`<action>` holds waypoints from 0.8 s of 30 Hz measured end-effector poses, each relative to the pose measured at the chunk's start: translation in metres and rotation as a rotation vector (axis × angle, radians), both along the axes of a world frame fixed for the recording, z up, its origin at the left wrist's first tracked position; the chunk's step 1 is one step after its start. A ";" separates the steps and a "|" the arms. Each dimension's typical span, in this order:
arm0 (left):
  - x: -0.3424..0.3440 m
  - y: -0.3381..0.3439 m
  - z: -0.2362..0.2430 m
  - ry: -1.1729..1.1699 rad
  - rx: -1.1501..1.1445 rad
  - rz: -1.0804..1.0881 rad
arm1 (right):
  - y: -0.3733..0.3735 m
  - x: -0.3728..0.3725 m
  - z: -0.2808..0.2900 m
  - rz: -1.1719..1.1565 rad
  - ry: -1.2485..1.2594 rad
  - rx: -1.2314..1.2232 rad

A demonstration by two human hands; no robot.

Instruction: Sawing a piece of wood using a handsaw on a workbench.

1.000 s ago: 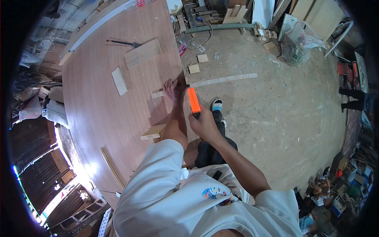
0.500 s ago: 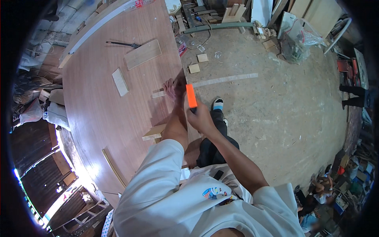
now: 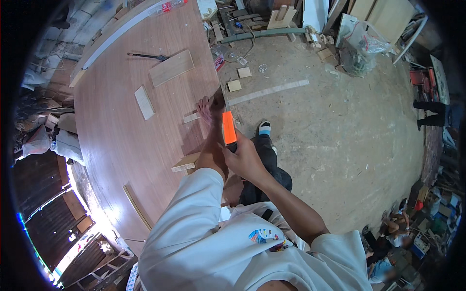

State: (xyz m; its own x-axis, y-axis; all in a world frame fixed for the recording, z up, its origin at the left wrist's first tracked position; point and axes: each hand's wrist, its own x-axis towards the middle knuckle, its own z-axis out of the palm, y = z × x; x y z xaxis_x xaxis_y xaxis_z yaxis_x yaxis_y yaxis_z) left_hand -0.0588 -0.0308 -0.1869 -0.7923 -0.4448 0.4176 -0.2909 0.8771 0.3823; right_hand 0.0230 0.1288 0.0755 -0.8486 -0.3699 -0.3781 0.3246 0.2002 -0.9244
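A long, thin wooden strip (image 3: pixel 272 92) runs across the table's right edge and out over the floor. My left hand (image 3: pixel 209 110) presses the strip down at that edge, its fingers bent over the top. Close by on the right, my right hand (image 3: pixel 244 156) is closed round the black grip of an orange-and-black hand tool (image 3: pixel 228 127). The tool's orange part points away from me beside the left wrist. Its working end is hidden from above, so I cannot tell whether it touches the strip.
The brown tabletop (image 3: pixel 111 160) bears a wide board (image 3: pixel 172 68), a dark slim tool (image 3: pixel 145 56), a short pale board (image 3: pixel 144 103) and a wooden block (image 3: pixel 185 163). Two small wood pieces (image 3: pixel 234 86) lie on the floor. A clear plastic bag (image 3: pixel 361 51) stands farther off.
My right hand has drawn the orange-and-black tool a little back toward my body. My left hand stays on the strip. The whole view has shifted slightly.
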 end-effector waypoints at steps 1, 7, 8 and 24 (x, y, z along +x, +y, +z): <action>0.000 -0.001 -0.001 0.012 0.004 0.004 | 0.005 0.003 0.002 0.017 0.018 0.009; -0.002 0.001 -0.002 0.027 -0.012 -0.001 | 0.043 0.050 0.072 -0.001 -0.033 -0.089; 0.002 -0.018 -0.007 0.009 -0.050 0.001 | 0.040 0.052 0.082 -0.015 -0.141 -0.169; 0.005 -0.005 -0.003 0.055 -0.049 -0.012 | 0.009 0.013 0.006 -0.046 0.107 -0.027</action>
State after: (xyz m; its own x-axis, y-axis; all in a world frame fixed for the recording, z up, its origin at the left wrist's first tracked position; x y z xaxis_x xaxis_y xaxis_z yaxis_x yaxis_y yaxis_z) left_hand -0.0540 -0.0357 -0.1897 -0.7729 -0.4131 0.4816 -0.2599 0.8986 0.3535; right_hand 0.0359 0.1381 0.0810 -0.9000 -0.3383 -0.2748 0.2318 0.1623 -0.9591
